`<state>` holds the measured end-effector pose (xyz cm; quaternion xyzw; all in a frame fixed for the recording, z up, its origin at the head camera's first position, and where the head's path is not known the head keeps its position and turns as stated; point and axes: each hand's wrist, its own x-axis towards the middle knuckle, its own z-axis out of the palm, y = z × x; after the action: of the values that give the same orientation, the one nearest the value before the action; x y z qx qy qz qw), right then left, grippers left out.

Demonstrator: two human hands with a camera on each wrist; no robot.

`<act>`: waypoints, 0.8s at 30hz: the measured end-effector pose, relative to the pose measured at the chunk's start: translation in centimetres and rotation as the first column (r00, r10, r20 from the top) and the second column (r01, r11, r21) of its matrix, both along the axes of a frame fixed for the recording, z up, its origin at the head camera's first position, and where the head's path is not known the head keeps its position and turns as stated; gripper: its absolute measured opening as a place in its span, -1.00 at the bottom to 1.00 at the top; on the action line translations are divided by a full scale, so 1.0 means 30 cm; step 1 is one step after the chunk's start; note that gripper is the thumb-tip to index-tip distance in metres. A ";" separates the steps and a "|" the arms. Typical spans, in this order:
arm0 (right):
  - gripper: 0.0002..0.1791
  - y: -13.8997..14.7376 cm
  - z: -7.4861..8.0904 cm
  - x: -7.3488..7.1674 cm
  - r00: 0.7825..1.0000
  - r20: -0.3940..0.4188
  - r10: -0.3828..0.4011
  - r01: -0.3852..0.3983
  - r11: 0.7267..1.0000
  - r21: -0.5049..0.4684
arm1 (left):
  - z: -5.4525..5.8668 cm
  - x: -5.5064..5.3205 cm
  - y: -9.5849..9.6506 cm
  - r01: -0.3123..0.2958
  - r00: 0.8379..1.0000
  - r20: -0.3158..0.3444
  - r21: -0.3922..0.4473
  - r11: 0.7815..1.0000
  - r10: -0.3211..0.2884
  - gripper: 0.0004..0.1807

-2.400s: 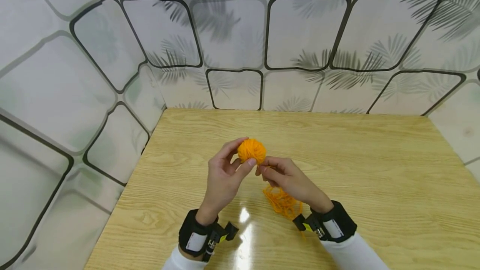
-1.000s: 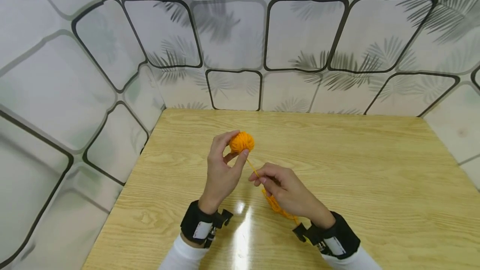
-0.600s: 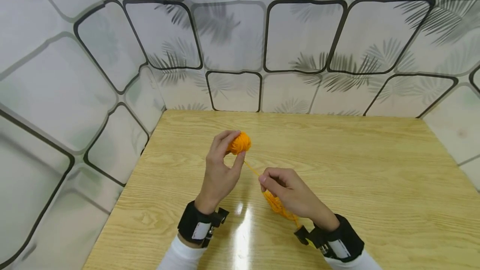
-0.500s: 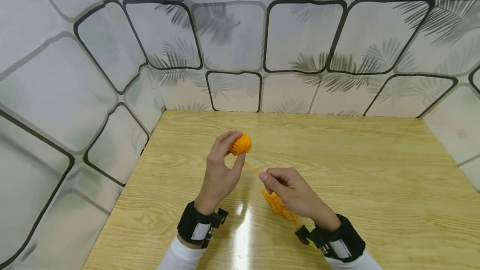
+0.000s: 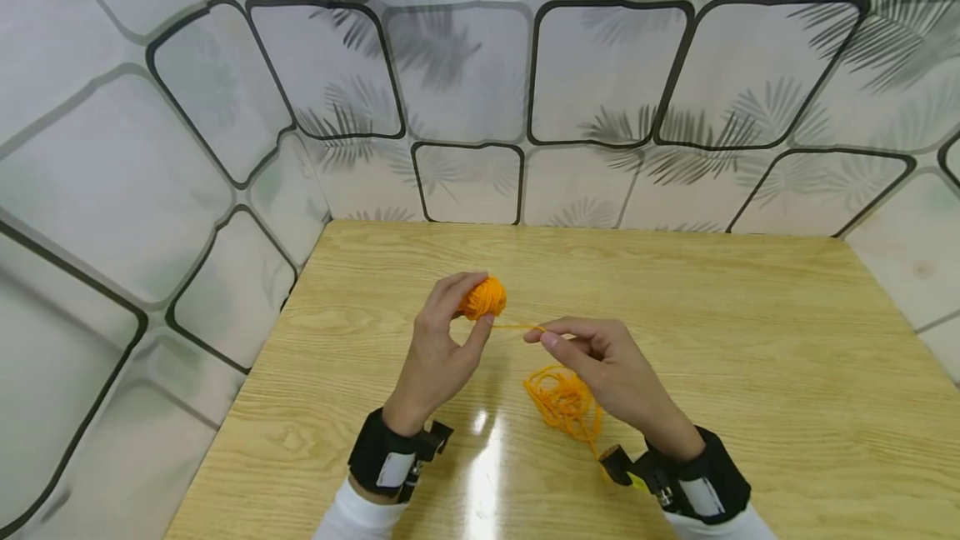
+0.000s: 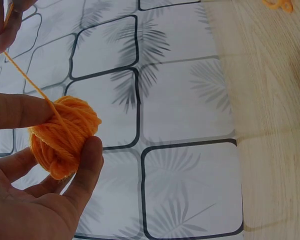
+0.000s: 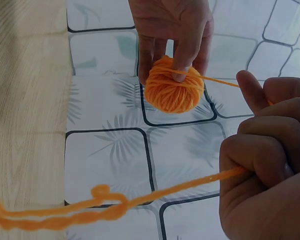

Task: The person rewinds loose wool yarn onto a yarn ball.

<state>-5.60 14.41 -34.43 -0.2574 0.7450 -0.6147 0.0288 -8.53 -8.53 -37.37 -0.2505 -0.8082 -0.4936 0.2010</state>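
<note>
strand (image 5: 517,327) barring gap from ball (image 5: 486,298) to right hand (image 5: 617,367), room beyond

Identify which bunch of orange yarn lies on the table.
The loose tangle of orange yarn: its strands lie spread on the wood-grain table. The other, a wound yarn ball, is held up by the left hand.

The head view shows one orange yarn ball (image 5: 486,298) at centre, one loose yarn tangle (image 5: 566,397) lower right of it, one left-hand grip (image 5: 442,340), one right-hand grip (image 5: 615,365), two black wrist straps (image 5: 367,450), two white sleeves (image 5: 360,515) along the bottom, one worktop (image 5: 750,340).
</note>
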 end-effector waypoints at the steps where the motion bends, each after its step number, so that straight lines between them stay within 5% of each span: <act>1: -0.76 0.002 0.001 -0.001 1.000 -0.007 -0.001 0.001 1.000 -0.005 | 0.001 0.001 0.000 0.000 1.000 0.000 -0.002 1.000 0.000 -0.48; 5: -0.78 0.005 0.009 -0.009 0.998 -0.058 -0.035 0.034 0.999 -0.010 | 0.008 0.008 -0.006 0.042 0.999 0.018 -0.022 0.999 -0.041 -0.49; 8: -0.73 0.003 0.019 -0.021 0.992 -0.087 -0.091 0.089 0.996 -0.024 | 0.011 0.018 -0.013 0.150 0.984 0.097 -0.031 0.988 -0.147 -0.50; 12: -0.64 0.003 0.035 -0.043 0.981 -0.109 -0.158 0.152 0.987 -0.057 | 0.013 0.032 -0.020 0.328 0.912 0.256 0.018 0.945 -0.321 -0.52; 15: -0.68 0.008 0.046 -0.055 0.978 -0.132 -0.164 0.158 0.986 -0.057 | 0.014 0.038 -0.024 0.404 0.852 0.338 0.061 0.913 -0.400 -0.53; 24: -0.83 0.022 0.062 -0.077 0.991 -0.127 -0.050 0.050 0.999 -0.004 | 0.029 0.062 -0.029 0.548 0.715 0.405 0.181 0.817 -0.570 -0.53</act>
<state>-7.92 15.07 -32.56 -0.2774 0.7512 -0.5980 -0.0341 -6.67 -9.39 -36.50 -0.3590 -0.7063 -0.5938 -0.1402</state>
